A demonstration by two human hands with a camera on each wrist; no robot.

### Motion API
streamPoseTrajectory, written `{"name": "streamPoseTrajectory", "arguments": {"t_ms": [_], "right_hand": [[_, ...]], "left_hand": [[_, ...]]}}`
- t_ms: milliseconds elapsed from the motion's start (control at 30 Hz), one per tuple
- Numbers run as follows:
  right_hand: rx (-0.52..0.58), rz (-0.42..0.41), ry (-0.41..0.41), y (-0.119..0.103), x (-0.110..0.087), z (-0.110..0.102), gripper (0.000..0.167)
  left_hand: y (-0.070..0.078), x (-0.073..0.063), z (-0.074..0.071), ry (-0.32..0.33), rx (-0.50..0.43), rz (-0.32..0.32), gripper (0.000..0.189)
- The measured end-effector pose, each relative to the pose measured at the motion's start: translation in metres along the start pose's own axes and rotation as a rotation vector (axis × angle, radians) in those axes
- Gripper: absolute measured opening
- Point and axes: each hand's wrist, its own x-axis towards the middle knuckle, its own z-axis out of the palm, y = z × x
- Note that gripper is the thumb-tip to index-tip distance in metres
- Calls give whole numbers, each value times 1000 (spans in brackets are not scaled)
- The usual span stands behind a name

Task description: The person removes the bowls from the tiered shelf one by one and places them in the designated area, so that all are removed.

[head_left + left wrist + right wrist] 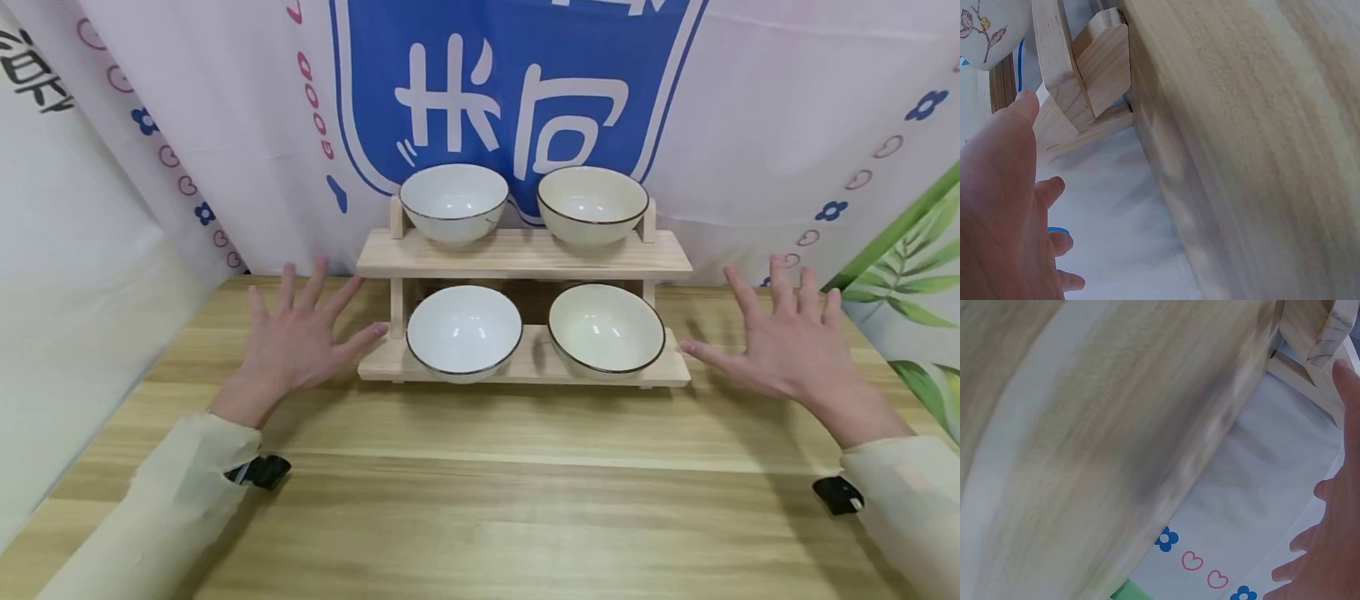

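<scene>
A two-tier wooden rack stands at the back of the table with two bowls on each tier. On the upper tier are a white bowl at left and a cream bowl at right, both brown-rimmed. Below them sit another white bowl and another cream bowl. My left hand is spread flat beside the rack's left end, its thumb tip right at the lower shelf. To the right of the rack, my right hand is likewise spread, thumb pointing at the lower shelf's end. Neither hand holds anything.
The wood-grain table extends in front of the rack. Behind it hangs a white printed curtain with a blue panel, and green leaf prints show at the right. A black strap piece hangs at the left sleeve.
</scene>
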Motion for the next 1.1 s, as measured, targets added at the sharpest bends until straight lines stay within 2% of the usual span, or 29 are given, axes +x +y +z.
{"name": "streamPoseTrajectory", "arguments": {"t_ms": [600,833,967,1100], "right_hand": [[28,6,10,1,0,0,117],[42,-10,26,-6,0,-3,118],[192,-19,73,-17,-7,-9,116],[465,-51,150,-37,-19,-16,106]], "left_hand": [[-1,-1,0,17,-11,-3,99],[-1,-3,-1,39,3,-4,101],[3,-3,-2,53,-26,-1,101],[9,-4,-2,47,-127,19,96]]}}
